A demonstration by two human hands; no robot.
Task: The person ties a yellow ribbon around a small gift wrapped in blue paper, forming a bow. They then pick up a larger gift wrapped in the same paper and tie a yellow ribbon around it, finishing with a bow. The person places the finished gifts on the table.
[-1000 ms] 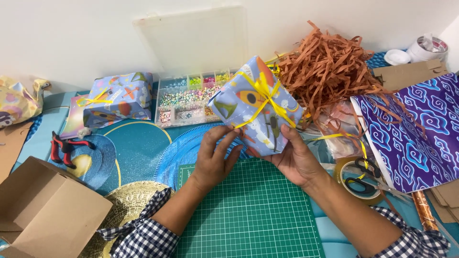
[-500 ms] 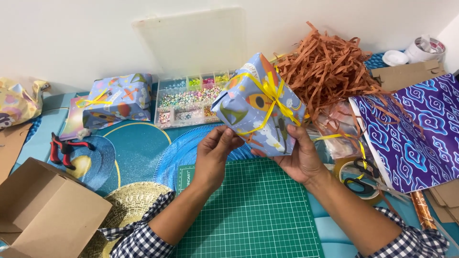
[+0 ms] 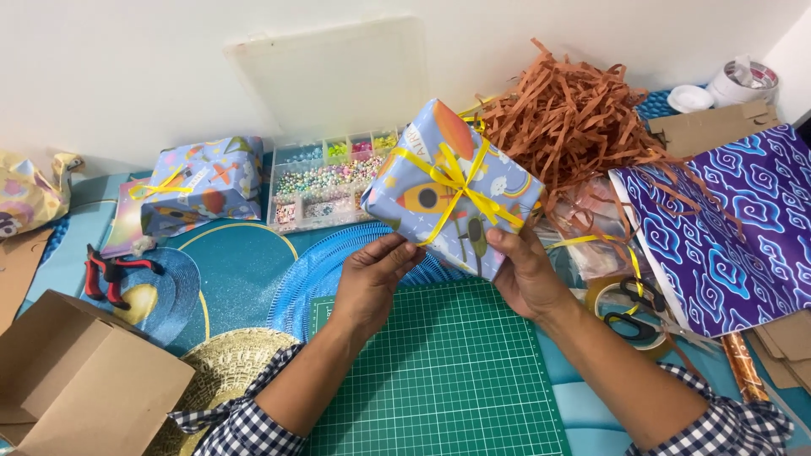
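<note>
Both hands hold up a gift box (image 3: 439,186) wrapped in pale blue paper with rocket pictures, tied crosswise with yellow ribbon and a bow on top. My left hand (image 3: 376,279) supports its near left underside with the fingertips. My right hand (image 3: 524,270) grips its near right corner. The box hangs tilted above the far edge of a green cutting mat (image 3: 439,380).
A second wrapped box (image 3: 203,181) lies at the left, beside a clear bead organiser (image 3: 325,181) with its lid up. Orange paper shreds (image 3: 583,118) pile behind. Purple patterned paper (image 3: 726,219), scissors (image 3: 629,308), red pliers (image 3: 106,274), a cardboard box (image 3: 72,380) and a straw hat (image 3: 224,371) surround the mat.
The box has turned in my hands, so its ribboned top now faces the camera more squarely. My left hand shifted under its near edge.
</note>
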